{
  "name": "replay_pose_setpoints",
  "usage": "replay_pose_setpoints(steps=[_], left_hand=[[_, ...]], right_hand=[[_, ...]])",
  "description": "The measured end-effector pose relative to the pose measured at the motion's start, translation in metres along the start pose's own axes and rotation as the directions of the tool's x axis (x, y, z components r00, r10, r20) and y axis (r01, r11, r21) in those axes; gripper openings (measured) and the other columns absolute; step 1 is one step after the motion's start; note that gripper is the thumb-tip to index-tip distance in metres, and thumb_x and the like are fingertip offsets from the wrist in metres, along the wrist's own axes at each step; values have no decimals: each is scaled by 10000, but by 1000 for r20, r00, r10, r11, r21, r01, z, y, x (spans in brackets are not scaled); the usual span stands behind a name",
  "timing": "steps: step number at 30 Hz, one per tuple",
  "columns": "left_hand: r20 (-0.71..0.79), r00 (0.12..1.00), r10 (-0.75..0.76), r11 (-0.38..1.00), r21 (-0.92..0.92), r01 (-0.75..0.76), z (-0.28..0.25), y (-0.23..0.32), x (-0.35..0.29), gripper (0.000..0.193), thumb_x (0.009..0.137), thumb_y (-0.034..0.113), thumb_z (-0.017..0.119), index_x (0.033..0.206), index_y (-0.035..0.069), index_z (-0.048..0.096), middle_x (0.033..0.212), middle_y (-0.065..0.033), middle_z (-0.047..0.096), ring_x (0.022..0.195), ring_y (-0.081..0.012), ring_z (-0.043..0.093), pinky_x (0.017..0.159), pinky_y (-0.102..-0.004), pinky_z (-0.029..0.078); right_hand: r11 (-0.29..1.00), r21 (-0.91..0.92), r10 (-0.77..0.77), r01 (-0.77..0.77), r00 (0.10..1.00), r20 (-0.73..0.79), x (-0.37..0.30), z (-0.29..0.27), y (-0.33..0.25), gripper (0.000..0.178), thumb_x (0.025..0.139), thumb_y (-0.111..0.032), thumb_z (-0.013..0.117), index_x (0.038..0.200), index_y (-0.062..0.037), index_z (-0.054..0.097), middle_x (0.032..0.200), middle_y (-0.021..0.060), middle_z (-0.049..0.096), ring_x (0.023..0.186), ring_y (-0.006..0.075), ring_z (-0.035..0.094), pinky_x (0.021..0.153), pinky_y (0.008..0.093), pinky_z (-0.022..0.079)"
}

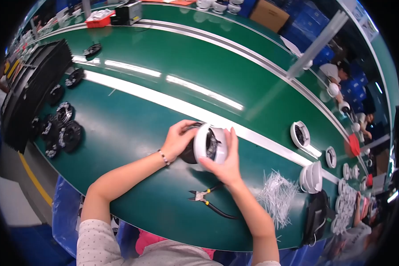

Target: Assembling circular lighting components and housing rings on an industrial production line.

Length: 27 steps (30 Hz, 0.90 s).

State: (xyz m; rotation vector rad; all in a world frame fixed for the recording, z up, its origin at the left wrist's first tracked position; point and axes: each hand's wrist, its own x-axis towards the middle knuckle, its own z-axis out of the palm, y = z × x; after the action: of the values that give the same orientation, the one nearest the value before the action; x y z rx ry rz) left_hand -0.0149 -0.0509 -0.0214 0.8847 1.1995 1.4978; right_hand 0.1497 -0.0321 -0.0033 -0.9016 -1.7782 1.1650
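Above the green bench I hold a white plastic ring-shaped housing (203, 142) with a black round part (189, 152) against its left side. My left hand (178, 141) is closed round the black part. My right hand (226, 160) grips the white housing from the right, thumb at its lower rim and fingers behind. Where the two parts meet is partly hidden by the housing and my fingers. Below my hands, diagonal cutters (203, 196) with black and yellow handles lie with jaws apart. Right of my right forearm is a pile of thin white cable ties (277, 197).
Several black round parts (70, 135) lie at the left, beside a black crate (37, 88). To the right are a stack of white housings (311, 177), a black bag (315, 217) and a single housing (300, 134) on the conveyor belt (252, 84). Other people sit along the far right.
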Motion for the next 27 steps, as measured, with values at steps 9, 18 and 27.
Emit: replay_pose_setpoints(steps=[9,18,27], left_hand=[[572,794,-206,589,-575,568,-9,35,-9,716,805,627,271,1213,57,417,1180,-132,479,1096,-271,449,933,-426,360],[619,780,-91,530,-633,564,-14,21,-3,713,826,613,230,1232,50,391,1155,-124,499,1063,-255,481,920,-400,379],[651,759,13,580,-624,525,-18,19,-2,764,778,674,261,1230,72,397,1178,-103,478,1075,-225,469,921,-375,386]], right_hand=[[921,-252,-269,296,954,134,12,19,-29,1184,461,-306,805,1328,12,65,1293,231,238,1177,360,290,977,425,265],[880,-295,-333,371,927,174,15,16,-43,1207,451,-333,812,1326,21,59,1259,221,282,1151,336,314,958,410,287],[839,-427,-294,337,941,164,17,31,-41,1214,439,-347,812,1313,52,68,1191,219,355,1121,348,312,940,426,284]])
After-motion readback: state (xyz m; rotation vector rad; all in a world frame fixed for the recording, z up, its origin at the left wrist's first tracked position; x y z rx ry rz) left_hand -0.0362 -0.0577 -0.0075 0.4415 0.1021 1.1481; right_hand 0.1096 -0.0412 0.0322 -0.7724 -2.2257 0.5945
